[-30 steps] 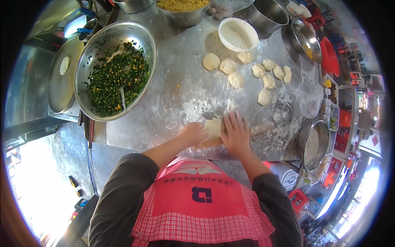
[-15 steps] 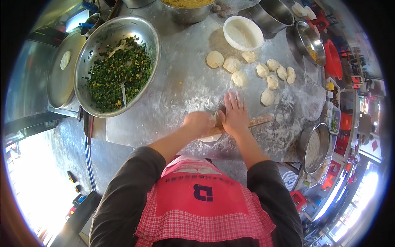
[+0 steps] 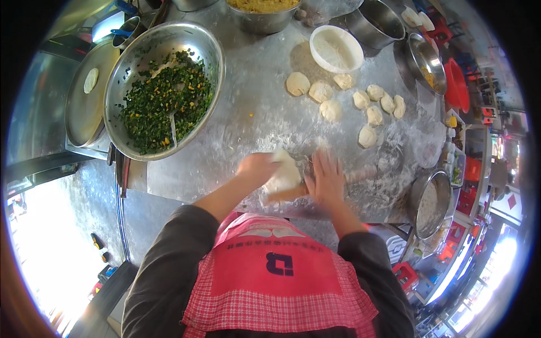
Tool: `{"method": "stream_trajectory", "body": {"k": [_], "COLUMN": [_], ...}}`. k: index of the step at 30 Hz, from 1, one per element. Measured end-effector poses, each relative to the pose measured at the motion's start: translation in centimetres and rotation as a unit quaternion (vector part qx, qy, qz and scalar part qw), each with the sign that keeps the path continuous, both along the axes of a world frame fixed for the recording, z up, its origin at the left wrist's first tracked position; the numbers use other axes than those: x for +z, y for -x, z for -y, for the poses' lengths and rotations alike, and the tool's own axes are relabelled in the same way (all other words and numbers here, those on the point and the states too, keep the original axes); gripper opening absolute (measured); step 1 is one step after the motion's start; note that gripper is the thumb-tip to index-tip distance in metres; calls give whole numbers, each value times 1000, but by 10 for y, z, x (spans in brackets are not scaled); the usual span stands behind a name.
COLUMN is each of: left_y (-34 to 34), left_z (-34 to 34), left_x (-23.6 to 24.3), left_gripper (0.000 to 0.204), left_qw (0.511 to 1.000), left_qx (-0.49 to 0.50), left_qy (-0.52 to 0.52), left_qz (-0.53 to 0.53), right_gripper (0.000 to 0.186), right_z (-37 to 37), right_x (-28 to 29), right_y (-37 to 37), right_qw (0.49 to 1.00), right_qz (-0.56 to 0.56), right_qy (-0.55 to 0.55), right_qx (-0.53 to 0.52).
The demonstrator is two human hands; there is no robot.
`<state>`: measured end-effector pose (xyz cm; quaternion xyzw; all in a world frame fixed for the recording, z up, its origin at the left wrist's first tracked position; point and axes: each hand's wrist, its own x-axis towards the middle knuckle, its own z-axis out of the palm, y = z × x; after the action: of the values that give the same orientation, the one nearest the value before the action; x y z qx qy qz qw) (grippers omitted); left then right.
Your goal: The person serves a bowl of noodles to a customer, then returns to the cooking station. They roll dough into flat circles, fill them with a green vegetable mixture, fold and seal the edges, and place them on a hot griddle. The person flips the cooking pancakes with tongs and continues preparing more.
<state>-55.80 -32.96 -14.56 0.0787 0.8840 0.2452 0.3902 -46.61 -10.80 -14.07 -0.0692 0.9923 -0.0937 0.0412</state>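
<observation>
tabletop (image 3: 236, 112): two hands (image 3: 328, 179), one dough sheet (image 3: 286, 173), one rolling pin (image 3: 288, 195)

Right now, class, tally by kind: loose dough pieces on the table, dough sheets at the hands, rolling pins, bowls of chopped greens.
Loose dough pieces: 10
Dough sheet: 1
Rolling pin: 1
Bowl of chopped greens: 1
Total: 13

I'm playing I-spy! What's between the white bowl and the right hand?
In the head view, pale dough pieces and flour-dusted metal tabletop lie between the white bowl and right hand.
</observation>
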Motion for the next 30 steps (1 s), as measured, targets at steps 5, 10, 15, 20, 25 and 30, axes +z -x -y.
{"method": "stream_trajectory", "body": {"k": [5,10,15,20,25,30], "left_y": [-57,-3,-36,-21,-13,-46], "left_z": [43,-14,36,-12,24,26], "left_x": [-60,-2,-19,-3,-18,-4], "left_gripper": [39,48,35,33,32,29], "left_qw": [967,998,919,991,978,984], "left_qx": [161,-58,305,-113,158,107], "left_qy": [-182,-27,-214,-38,-136,-114], "left_qz": [74,-2,133,-58,-4,85], "right_gripper": [65,68,67,68,69,70], "right_z": [-4,4,-10,2,-7,-4], "right_x": [9,0,0,1,-8,10], "right_y": [-44,32,-54,30,-23,-38], "right_qw": [999,1000,999,1000,999,999], "right_qz": [29,-19,36,-17,29,40], "right_qy": [19,-11,-11,-4,-15,6], "right_qx": [24,-5,23,6,15,19]}}
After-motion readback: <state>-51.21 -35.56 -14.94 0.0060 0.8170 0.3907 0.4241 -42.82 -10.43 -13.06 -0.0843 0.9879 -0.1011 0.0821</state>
